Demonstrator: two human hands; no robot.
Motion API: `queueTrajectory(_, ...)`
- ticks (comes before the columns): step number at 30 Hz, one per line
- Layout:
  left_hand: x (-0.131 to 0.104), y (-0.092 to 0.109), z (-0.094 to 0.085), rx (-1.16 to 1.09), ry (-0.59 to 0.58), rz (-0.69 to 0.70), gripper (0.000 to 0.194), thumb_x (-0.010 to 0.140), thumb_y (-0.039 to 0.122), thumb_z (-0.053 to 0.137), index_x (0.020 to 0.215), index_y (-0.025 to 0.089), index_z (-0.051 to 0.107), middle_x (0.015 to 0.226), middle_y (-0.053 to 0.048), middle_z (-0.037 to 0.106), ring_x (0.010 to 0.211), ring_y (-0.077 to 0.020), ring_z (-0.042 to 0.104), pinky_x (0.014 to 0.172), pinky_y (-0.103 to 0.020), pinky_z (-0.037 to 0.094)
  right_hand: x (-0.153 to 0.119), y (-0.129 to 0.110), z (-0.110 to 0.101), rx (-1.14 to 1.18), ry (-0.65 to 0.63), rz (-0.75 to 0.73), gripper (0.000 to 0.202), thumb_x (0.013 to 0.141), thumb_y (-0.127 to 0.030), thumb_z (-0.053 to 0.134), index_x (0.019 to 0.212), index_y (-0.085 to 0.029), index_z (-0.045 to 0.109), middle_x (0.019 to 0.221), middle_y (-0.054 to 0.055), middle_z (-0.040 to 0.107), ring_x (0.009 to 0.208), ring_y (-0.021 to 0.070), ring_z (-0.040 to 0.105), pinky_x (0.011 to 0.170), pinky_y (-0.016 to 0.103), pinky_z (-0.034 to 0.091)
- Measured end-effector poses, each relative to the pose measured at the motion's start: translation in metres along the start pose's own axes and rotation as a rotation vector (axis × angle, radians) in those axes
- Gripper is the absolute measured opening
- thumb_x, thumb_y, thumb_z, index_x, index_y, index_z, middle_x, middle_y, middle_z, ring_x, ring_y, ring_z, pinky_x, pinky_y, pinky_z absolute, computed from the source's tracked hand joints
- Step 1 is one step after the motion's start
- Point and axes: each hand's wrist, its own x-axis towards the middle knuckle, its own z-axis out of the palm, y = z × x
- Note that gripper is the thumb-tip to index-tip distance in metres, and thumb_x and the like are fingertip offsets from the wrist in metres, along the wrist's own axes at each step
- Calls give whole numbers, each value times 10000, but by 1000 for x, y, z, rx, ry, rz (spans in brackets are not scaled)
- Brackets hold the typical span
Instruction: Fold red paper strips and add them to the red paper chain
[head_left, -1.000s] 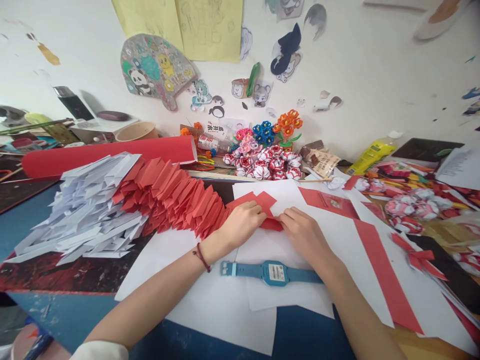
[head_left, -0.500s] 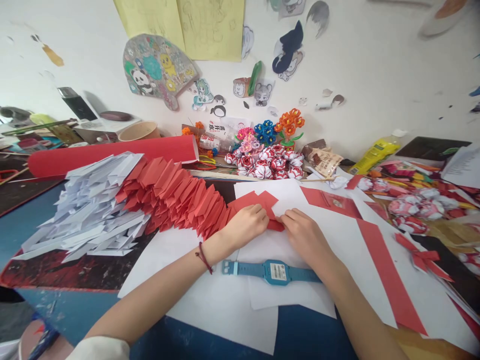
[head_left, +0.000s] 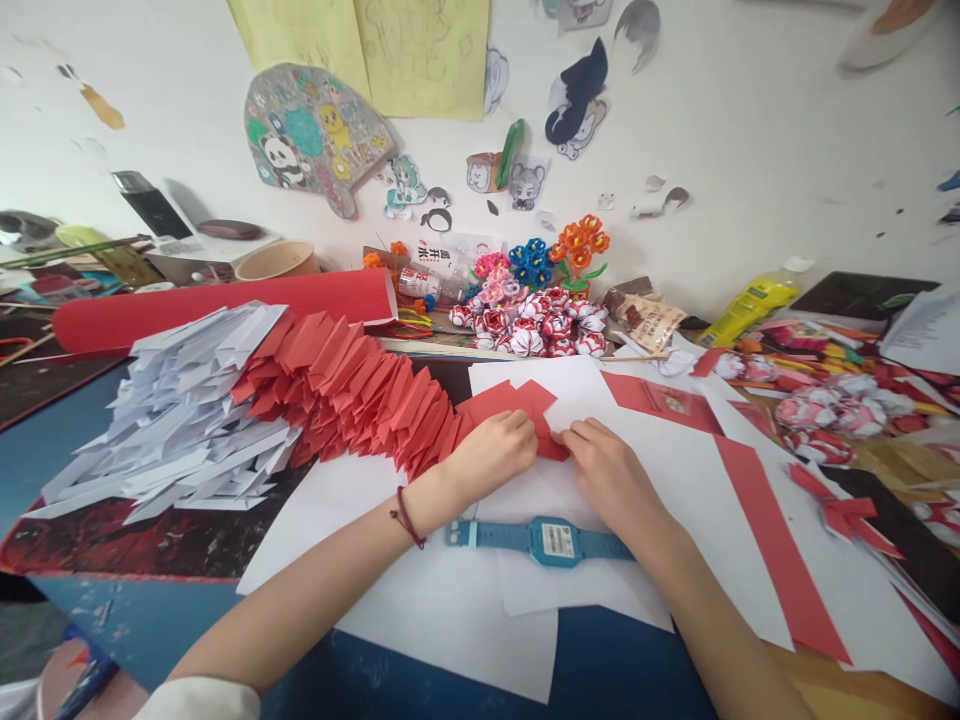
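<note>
My left hand [head_left: 499,443] is closed, its fingertips pinching a small piece of red paper [head_left: 551,443]. Across from it, my right hand [head_left: 609,458] pinches the right end of the same piece between thumb and fingers. Part of the paper is hidden behind my left fingers. Just beyond lie flat red paper pieces [head_left: 495,400] on white sheets. To the left, a long row of folded red paper pieces [head_left: 345,390] runs up to my left wrist. A heap of folded white paper pieces [head_left: 202,410] adjoins it. Below my hands rests a blue watch [head_left: 555,541], face down.
A red roll [head_left: 225,310] stretches along the back left. Red-and-white paper flowers [head_left: 532,325] stand near the wall beside small colourful flowers [head_left: 529,262]. White sheets [head_left: 465,620] and a red strip [head_left: 780,550] cover much of the table. At right sits a yellow bottle [head_left: 750,305] among scraps.
Both hands keep nearly the same place and grip. The red paper between them has turned slightly, so its darker folded edge shows less.
</note>
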Motion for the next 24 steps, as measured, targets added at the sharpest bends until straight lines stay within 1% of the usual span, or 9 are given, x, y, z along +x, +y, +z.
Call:
queueTrajectory(4, 0, 3, -3, 22, 6, 34, 190, 909, 25, 442, 899, 69, 626, 853, -108, 593, 843, -232, 551, 689, -353, 428, 1, -2, 1, -2, 30, -88, 411, 779, 96, 375, 967, -128, 665, 856, 104, 613, 855, 254, 532, 780, 377, 474)
queueTrajectory(7, 2, 6, -3, 24, 22, 59, 199, 916, 30, 433, 946, 57, 628, 890, -116, 599, 884, -234, 550, 723, -354, 430, 2, -2, 2, 37, 40, -98, 460, 760, 107, 361, 1013, -131, 662, 890, 105, 614, 880, 254, 530, 789, 382, 484)
queueTrajectory(9, 2, 6, -3, 16, 28, 52, 192, 919, 40, 438, 952, 54, 627, 893, -117, 600, 885, -235, 550, 720, -355, 427, 2, -1, 3, 57, 39, -88, 487, 752, 112, 354, 1042, -128, 664, 903, 104, 618, 892, 253, 533, 794, 381, 488)
queueTrajectory(12, 2, 5, -3, -10, 25, 22, 183, 921, 45, 440, 955, 62, 619, 889, -109, 600, 860, -232, 552, 704, -356, 422, 1, 0, 3, 59, 34, -46, 481, 774, 98, 370, 1086, -113, 671, 874, 98, 624, 886, 253, 540, 799, 382, 488)
queueTrajectory(14, 0, 2, -5, -31, 4, -1, 163, 914, 47, 454, 920, 82, 613, 880, -101, 601, 843, -232, 552, 693, -357, 420, 0, 0, 2, 41, 30, -5, 464, 789, 85, 386, 1071, -126, 689, 829, 89, 625, 868, 254, 546, 790, 381, 485)
queueTrajectory(18, -2, -1, -7, -85, -24, -39, 116, 913, 87, 488, 875, 105, 597, 859, -94, 607, 827, -228, 553, 701, -355, 434, -1, 0, 0, 1, 30, 53, 462, 775, 80, 404, 1021, -155, 717, 789, 82, 631, 835, 256, 556, 767, 377, 478)
queueTrajectory(21, -3, -3, -7, -134, -19, -71, 138, 915, 79, 458, 923, 102, 593, 865, -98, 620, 828, -224, 564, 729, -352, 457, -2, 2, 0, 18, 24, 73, 465, 778, 76, 400, 1027, -152, 720, 795, 83, 635, 845, 255, 566, 774, 374, 483)
queueTrajectory(24, -6, -6, -7, -232, -7, -133, 246, 866, 11, 428, 1042, 107, 570, 875, -86, 636, 841, -219, 587, 745, -338, 476, -2, 4, -1, 66, 3, 83, 454, 812, 57, 386, 1060, -139, 712, 829, 92, 637, 888, 256, 573, 804, 374, 489)
